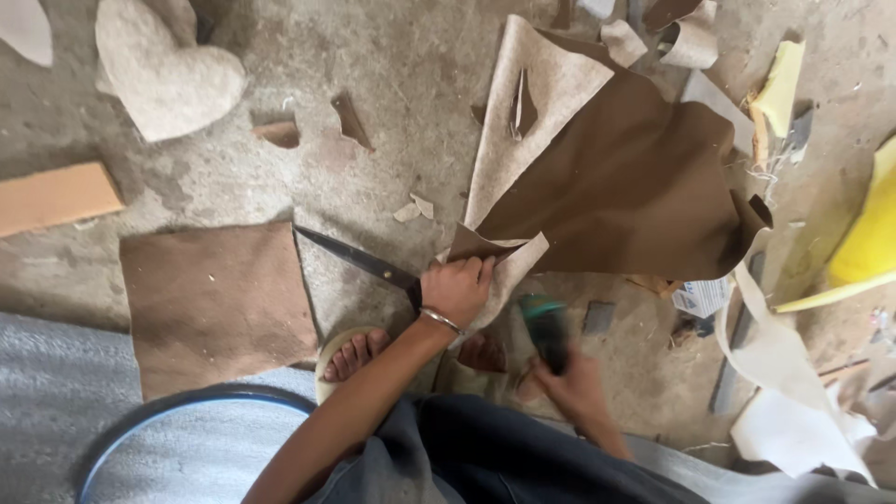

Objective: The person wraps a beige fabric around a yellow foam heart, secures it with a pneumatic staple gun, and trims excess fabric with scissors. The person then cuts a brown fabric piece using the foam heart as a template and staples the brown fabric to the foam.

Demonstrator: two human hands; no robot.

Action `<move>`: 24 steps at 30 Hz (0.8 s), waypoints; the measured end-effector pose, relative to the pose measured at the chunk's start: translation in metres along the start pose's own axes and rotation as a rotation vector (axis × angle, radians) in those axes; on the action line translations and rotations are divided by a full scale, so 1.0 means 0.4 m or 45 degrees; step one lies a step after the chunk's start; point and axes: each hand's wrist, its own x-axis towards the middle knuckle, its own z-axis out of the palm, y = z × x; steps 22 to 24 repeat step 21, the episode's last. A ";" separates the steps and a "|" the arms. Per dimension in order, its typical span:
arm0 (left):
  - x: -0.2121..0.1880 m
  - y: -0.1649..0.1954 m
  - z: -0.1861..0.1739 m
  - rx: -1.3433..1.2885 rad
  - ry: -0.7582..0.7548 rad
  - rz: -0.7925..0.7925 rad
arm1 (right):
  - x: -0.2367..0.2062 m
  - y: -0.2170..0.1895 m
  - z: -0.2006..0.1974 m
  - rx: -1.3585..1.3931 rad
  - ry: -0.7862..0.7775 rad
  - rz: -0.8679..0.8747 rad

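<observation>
Down on a rough concrete floor (392, 84), a person is sitting and working with both bare hands. Which hand is which is hard to tell from the crossing forearms; by the arms' run, the left hand (455, 287), wearing a thin bangle, is clamping its fingers shut on the near corner of a large brown leather sheet (635, 187), whose pale underside is showing along its left edge. Long dark scissors (359, 259) are lying just left of that hand, the blade pointing far-left; whether the hand is touching them, I cannot tell. The right hand (574, 383), blurred, is closing around a dark tool with a green top (544, 327), nearer and to the right. A sandalled foot (353, 357) is resting between the arms and a square brown leather piece (215, 303) at left. A heart-shaped pale piece (163, 79) is lying far left, and small leather scraps (353, 119) are dotting the floor.
</observation>
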 end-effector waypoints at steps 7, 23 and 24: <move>-0.012 -0.007 0.017 0.003 -0.010 0.029 | -0.083 0.025 -0.094 0.201 -0.053 -0.316; 0.001 -0.017 0.007 -0.028 -0.051 -0.010 | -0.086 -0.135 -0.156 -0.001 -0.279 -0.405; 0.001 -0.017 0.007 -0.028 -0.051 -0.010 | -0.086 -0.135 -0.156 -0.001 -0.279 -0.405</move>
